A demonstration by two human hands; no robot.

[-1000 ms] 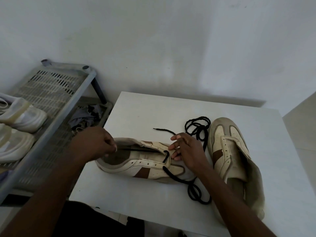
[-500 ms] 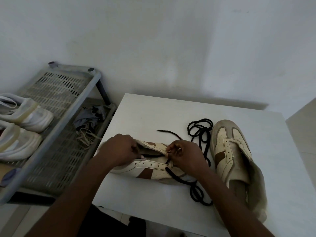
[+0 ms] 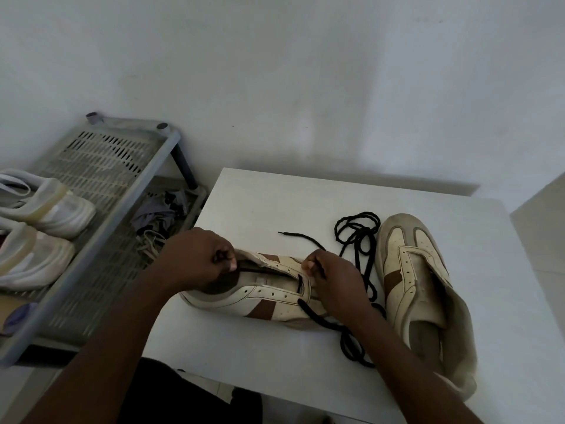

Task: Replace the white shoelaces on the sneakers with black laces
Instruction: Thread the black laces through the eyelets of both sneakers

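Now | left hand (image 3: 198,260) grips sneaker (image 3: 263,298) collar | right hand (image 3: 336,278) pinches black lace (image 3: 316,318) beside front eyelets

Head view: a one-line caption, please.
Left hand grips the sneaker, right hand pinches the black lace at its eyelets; a second sneaker lies unlaced beside it on the table.

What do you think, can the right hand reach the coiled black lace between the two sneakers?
Probably yes, once freed: the coiled black lace lies uncovered on the table beyond the right hand, nothing between them, though its fingers pinch a lace strand at the near sneaker.
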